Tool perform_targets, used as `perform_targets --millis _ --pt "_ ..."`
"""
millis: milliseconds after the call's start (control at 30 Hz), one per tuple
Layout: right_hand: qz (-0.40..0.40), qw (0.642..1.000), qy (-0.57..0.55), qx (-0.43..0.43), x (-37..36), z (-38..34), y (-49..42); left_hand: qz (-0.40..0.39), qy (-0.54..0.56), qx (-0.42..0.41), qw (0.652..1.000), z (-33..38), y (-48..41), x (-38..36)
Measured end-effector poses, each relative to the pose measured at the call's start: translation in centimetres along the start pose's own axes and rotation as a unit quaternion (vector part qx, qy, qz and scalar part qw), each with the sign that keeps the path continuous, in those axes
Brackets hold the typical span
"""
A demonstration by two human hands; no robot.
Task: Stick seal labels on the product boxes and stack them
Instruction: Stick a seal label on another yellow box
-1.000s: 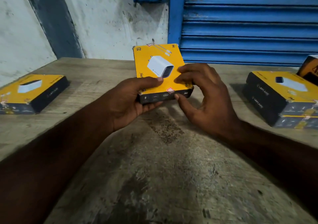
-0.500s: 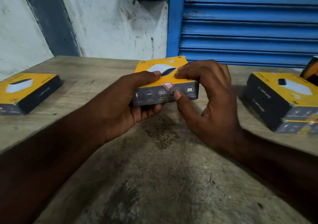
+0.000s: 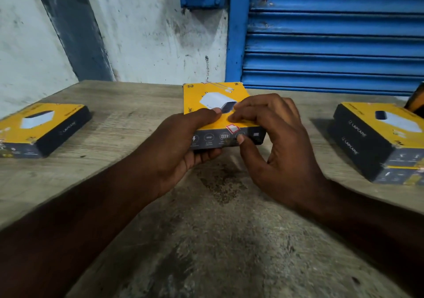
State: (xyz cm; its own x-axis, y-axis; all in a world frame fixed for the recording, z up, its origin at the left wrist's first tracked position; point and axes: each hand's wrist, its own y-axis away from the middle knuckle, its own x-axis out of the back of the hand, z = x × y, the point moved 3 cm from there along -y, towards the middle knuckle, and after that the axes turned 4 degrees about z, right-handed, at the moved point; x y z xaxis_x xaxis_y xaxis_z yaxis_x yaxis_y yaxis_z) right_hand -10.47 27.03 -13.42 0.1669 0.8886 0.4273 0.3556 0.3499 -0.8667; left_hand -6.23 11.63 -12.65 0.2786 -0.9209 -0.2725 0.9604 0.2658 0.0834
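Sealing step: left hand [image 3: 181,142] grips charger box [image 3: 215,100], well left of the two-box stack [image 3: 367,142]; right hand [image 3: 275,142] pinches its near edge beside seal label [image 3: 232,128]. Next, likely: rub label flat, then stack.

Dim, soft, low-contrast light; faint shadows on the table [image 3: 229,240] under the held product box [image 3: 211,96] and left of the stacked product boxes [image 3: 367,142], bottom corners near black, sides blurred, wide-angle bowing at the edges.
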Motion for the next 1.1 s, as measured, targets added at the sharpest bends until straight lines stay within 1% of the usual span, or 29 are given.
perform_targets --millis 433,1100 --pt "-0.072 0.997 0.003 -0.028 -0.2 0.0 0.0 -0.003 -0.021 -0.009 1.000 -0.7 -0.4 0.0" --pt "-0.079 0.995 -0.014 -0.067 -0.7 0.6 0.1 0.002 -0.046 -0.021 0.999 -1.0 -0.5 0.1"
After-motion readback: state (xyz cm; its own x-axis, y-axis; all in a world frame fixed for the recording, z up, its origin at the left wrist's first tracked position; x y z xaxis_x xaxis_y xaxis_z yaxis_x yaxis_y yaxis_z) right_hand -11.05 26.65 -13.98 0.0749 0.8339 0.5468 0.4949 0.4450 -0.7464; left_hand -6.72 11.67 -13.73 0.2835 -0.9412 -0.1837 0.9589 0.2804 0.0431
